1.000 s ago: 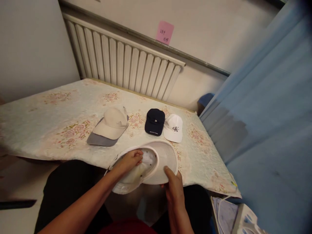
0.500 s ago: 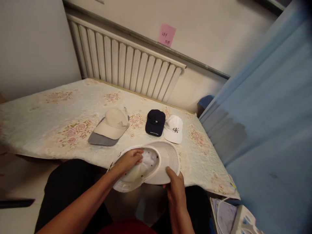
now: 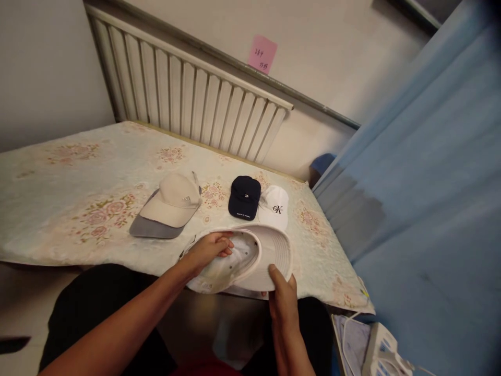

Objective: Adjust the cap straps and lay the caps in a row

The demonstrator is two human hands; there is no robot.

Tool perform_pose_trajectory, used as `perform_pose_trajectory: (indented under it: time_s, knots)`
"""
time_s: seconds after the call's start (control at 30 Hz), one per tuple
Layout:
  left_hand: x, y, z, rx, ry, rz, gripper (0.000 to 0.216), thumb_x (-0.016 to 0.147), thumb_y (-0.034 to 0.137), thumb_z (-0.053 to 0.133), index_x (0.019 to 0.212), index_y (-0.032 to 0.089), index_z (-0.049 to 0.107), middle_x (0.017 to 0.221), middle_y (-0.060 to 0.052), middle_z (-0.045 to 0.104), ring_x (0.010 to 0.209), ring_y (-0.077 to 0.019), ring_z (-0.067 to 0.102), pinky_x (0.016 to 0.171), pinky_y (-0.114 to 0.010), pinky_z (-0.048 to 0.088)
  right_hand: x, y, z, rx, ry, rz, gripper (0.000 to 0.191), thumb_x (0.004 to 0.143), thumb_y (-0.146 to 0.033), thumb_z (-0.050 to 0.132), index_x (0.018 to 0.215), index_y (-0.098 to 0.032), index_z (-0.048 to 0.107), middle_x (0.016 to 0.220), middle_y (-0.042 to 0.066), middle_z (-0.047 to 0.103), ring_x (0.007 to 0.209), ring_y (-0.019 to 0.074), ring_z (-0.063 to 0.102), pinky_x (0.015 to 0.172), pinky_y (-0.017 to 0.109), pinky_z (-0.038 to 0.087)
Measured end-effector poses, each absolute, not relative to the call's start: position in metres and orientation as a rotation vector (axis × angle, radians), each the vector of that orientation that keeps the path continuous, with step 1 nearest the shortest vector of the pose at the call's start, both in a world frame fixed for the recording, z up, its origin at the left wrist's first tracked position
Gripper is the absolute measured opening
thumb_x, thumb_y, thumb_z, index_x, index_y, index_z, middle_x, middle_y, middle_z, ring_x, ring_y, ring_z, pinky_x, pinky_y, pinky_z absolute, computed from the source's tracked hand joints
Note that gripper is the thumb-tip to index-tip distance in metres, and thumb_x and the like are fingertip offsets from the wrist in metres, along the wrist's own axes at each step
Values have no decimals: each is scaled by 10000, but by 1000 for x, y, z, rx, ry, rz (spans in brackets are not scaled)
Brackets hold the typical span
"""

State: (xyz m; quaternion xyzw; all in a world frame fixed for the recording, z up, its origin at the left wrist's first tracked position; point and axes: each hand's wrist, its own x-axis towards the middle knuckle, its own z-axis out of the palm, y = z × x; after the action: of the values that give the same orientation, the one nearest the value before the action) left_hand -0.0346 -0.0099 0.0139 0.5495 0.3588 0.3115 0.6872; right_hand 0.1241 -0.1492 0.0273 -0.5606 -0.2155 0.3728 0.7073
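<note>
An upturned white cap (image 3: 225,271) is held over the near edge of the bed, its hollow facing up and its brim to the right. My right hand (image 3: 284,295) grips the brim, thumb on the face turned up to me and fingers beneath. Inside the crown, by the far rim, my left hand (image 3: 213,248) is closed against the cap with curled fingers. Just beyond lie a navy cap (image 3: 245,198) and a white cap with black letters (image 3: 274,206). Farther left, a beige cap (image 3: 172,201) rests on a grey cap (image 3: 151,230).
A flowered sheet (image 3: 90,172) covers the bed. Behind it stand a radiator (image 3: 188,94) and a wall with a pink note (image 3: 263,54). A blue curtain (image 3: 415,183) hangs at right, above a white power strip (image 3: 383,347) with a cable.
My left hand has shifted slightly right and up inside the cap, with its fingers more curled. The cap has risen a little in view. My head view has turned slightly right.
</note>
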Motion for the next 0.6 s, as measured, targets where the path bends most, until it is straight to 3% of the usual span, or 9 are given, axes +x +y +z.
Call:
perform_pose_trajectory:
  time_s: [0.2, 0.4, 0.6]
  knots:
    - [-37, -20, 14, 1646, 716, 522, 309, 808, 378, 514, 984, 161, 646, 958, -63, 683, 897, -213, 632, 822, -318, 466, 128, -135, 28, -1239, -483, 757, 207, 730, -321, 669, 803, -154, 571, 523, -53, 526, 395, 97, 440, 336, 203, 320]
    - [-41, -48, 18, 1858, 487, 433, 502, 762, 314, 610, 1252, 218, 558, 1227, -58, 631, 1067, -247, 581, 925, -338, 424, 126, -123, 30, -1253, -503, 748, 173, 740, -303, 648, 769, -152, 570, 475, -63, 496, 358, 87, 398, 328, 199, 287]
    - [-31, -43, 22, 1803, 422, 450, 505, 777, 199, 537, 1282, 209, 550, 1207, -49, 645, 1052, -230, 589, 936, -335, 428, 129, -118, 41, -1318, -597, 707, 197, 780, -326, 626, 708, -154, 566, 450, -54, 482, 375, 95, 415, 346, 202, 294]
